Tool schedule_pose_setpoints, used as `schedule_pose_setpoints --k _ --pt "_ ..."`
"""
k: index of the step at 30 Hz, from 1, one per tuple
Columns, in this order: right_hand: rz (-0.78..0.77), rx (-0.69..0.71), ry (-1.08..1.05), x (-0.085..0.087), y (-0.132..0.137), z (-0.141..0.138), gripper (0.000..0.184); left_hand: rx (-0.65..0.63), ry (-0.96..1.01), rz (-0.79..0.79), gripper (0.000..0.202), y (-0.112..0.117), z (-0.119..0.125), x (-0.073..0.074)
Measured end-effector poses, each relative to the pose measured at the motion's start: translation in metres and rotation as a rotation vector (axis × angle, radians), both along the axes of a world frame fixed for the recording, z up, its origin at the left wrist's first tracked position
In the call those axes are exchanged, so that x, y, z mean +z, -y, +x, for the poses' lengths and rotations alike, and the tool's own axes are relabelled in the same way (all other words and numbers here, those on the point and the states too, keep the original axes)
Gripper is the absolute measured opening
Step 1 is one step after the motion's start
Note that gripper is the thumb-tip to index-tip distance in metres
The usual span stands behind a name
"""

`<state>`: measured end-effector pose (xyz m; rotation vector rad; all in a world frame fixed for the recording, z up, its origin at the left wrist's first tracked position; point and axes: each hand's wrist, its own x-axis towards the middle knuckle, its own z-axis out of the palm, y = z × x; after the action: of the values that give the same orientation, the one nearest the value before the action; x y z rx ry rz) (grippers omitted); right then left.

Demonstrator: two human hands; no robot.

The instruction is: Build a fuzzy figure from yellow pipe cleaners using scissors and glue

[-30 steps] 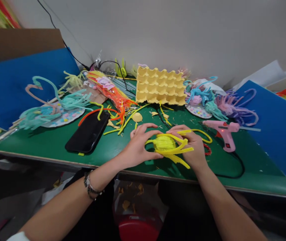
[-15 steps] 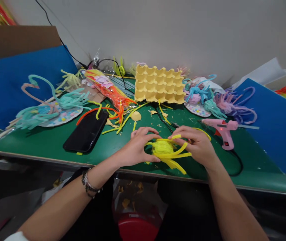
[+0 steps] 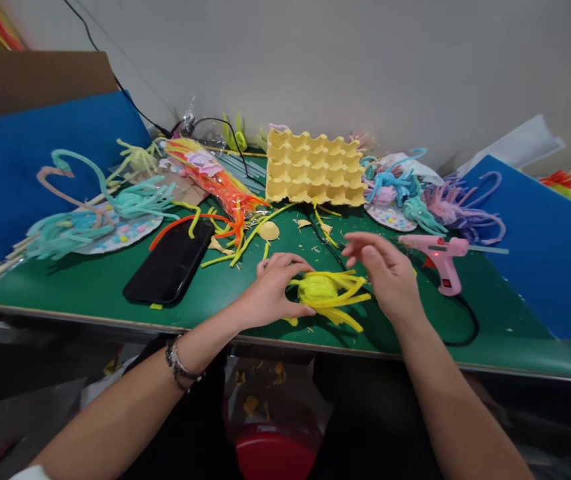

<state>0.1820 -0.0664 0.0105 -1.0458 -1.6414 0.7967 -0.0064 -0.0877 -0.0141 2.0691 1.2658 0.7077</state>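
Observation:
A yellow pipe-cleaner figure [image 3: 318, 289] with a rounded, wound body and several loose strands fanning to the right is near the table's front edge. My left hand [image 3: 278, 290] grips its left side between thumb and fingers. Just right of the strands, my right hand [image 3: 385, 270] is raised with its fingers apart and nothing visible in them. Beyond that hand a pink hot glue gun [image 3: 439, 257] stands on the table, its nozzle towards the left and a small red light showing.
A black phone [image 3: 170, 263] lies on the left of the green table [image 3: 245, 333]. Behind are a yellow egg carton [image 3: 315, 167] and bagged orange pipe cleaners [image 3: 215, 183]. Teal pipe-cleaner swans [image 3: 135, 200] stand left; blue boards [image 3: 525, 247] flank both sides. Yellow scraps lie about.
My right hand has let go of the yellow strands and lifted up and slightly to the right. My left hand still holds the figure's body.

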Motion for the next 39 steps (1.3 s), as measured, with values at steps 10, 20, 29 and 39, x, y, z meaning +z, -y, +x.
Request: schedule_pose_setpoints --k 10,20,29,39 --pt "-0.029 0.017 -0.087 -0.011 -0.006 0.007 0.038 0.066 0.581 -0.513 0.051 -0.004 -0.006 0.002" --pt "-0.191 0.32 0.023 -0.019 0.01 -0.011 0.068 0.15 0.524 -0.346 0.06 -0.004 -0.003 0.003" --pt "-0.186 0.223 -0.079 -0.02 0.011 -0.019 0.058 0.159 0.296 0.0 0.051 -0.001 -0.003 0.008" --pt "-0.168 0.237 -0.163 -0.022 0.013 -0.02 0.051 0.144 0.281 0.067 0.053 -0.001 -0.003 0.007"
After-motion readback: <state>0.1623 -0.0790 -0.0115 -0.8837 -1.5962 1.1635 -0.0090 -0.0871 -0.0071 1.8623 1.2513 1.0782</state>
